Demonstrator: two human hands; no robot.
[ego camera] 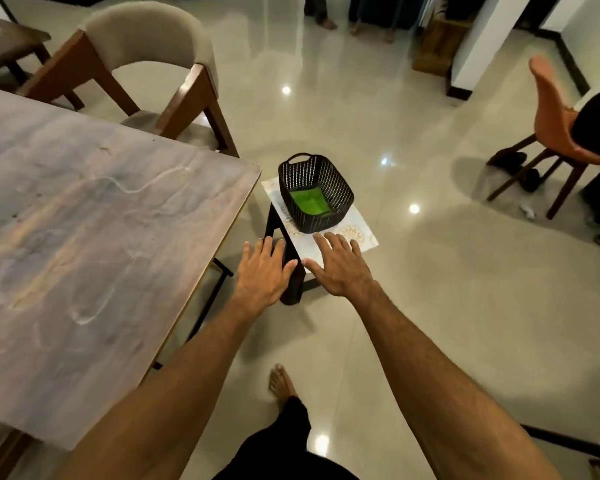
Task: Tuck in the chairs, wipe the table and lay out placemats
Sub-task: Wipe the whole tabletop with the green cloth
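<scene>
A marbled dining table (pixel 94 237) fills the left. A beige chair with wooden arms (pixel 146 74) stands at its far end, seat partly under the top. Right of the table's corner, a low black stool (pixel 293 271) carries white patterned placemats (pixel 354 233) and a dark slatted basket (pixel 314 192) with a green cloth (pixel 309 201) inside. My left hand (pixel 265 271) hovers flat, fingers spread, over the stool's near edge. My right hand (pixel 342 265) is spread above the placemats' near corner, just short of the basket. Neither hand holds anything.
Glossy tiled floor (pixel 430 289) stretches to the right. An orange chair (pixel 555 133) with a seated person is at the far right. Another dark table (pixel 4 39) stands at top left. People's feet (pixel 329 24) show at the top. My bare foot (pixel 281 382) is below the stool.
</scene>
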